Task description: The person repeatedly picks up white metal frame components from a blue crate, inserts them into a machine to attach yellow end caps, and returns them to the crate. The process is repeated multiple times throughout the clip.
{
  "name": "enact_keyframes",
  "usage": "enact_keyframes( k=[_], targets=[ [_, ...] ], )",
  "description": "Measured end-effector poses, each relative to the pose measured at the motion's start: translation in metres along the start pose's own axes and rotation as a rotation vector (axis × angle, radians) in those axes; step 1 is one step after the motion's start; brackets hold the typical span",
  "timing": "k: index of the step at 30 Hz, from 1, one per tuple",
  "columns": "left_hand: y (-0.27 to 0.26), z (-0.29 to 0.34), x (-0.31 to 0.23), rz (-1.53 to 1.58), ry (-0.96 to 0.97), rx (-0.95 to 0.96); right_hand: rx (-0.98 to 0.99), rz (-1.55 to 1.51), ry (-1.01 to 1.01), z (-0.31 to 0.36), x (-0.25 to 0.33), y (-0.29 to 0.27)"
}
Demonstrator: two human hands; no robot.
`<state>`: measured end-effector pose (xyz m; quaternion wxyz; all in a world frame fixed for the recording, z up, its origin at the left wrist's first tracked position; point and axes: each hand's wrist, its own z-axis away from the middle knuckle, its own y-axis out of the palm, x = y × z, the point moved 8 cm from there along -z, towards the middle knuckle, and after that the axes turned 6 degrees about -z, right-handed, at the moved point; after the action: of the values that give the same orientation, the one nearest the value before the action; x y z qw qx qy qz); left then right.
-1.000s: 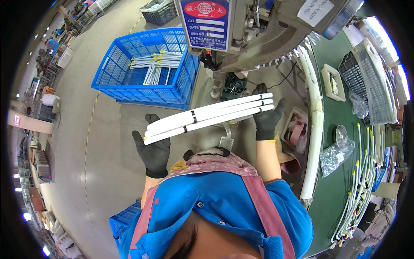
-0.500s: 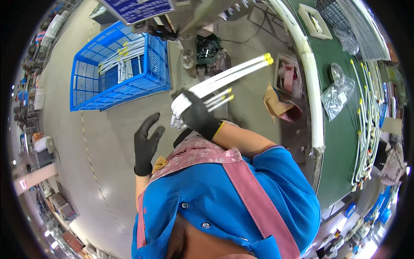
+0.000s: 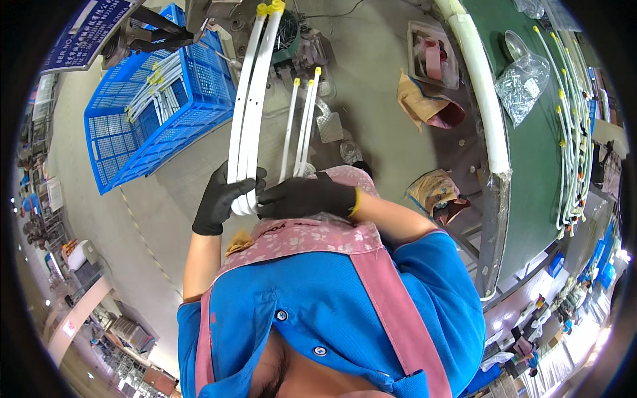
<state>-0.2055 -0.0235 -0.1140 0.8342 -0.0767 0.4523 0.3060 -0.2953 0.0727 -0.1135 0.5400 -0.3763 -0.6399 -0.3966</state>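
My left hand, in a black glove, is closed round the lower end of two long white tubes with yellow end caps. They stand nearly upright in front of me. My right hand, gloved in black too, lies across my waist with its fingers against the tubes' lower ends. Several thinner, shorter white rods with yellow tips rise from behind the right hand, which seems to hold them; their lower ends are hidden.
A blue plastic crate at the left holds more white, yellow-ended rods. Beyond the tubes is a machine with a dark bowl. At the right, a green table bears a bag of small metal parts and a row of tubes. Paper bags stand below.
The tubes have swung from slanting rightward to nearly upright and moved left. My left hand, open and apart before, has closed on the long tubes. My right hand has come down toward my waist.
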Motion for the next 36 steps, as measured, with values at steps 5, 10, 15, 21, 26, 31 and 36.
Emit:
enact_keyframes(
  k=[5,10,15,21,26,31,36],
  targets=[
    [-0.013,0.031,0.002,-0.091,-0.061,-0.019,-0.468,0.373,-0.009,0.039,0.015,-0.129],
    [-0.013,0.056,0.000,-0.138,-0.065,0.064,-0.963,0.984,-0.178,0.038,0.085,-0.203],
    [-0.019,0.067,0.005,-0.237,-0.039,0.017,-0.757,0.517,0.044,-0.006,0.063,-0.209],
    [-0.032,0.088,0.023,-0.258,-0.040,-0.054,-0.942,0.953,-0.167,-0.033,0.078,-0.202],
    [-0.034,0.100,0.031,-0.265,0.050,-0.034,-0.758,0.541,0.021,-0.067,0.065,-0.209],
    [-0.036,0.114,0.029,-0.204,0.054,-0.088,-0.707,0.453,0.069,-0.085,0.074,-0.207],
    [-0.044,0.122,0.019,-0.335,0.060,-0.135,-0.717,0.591,-0.114,-0.102,0.105,-0.196]
  ],
)
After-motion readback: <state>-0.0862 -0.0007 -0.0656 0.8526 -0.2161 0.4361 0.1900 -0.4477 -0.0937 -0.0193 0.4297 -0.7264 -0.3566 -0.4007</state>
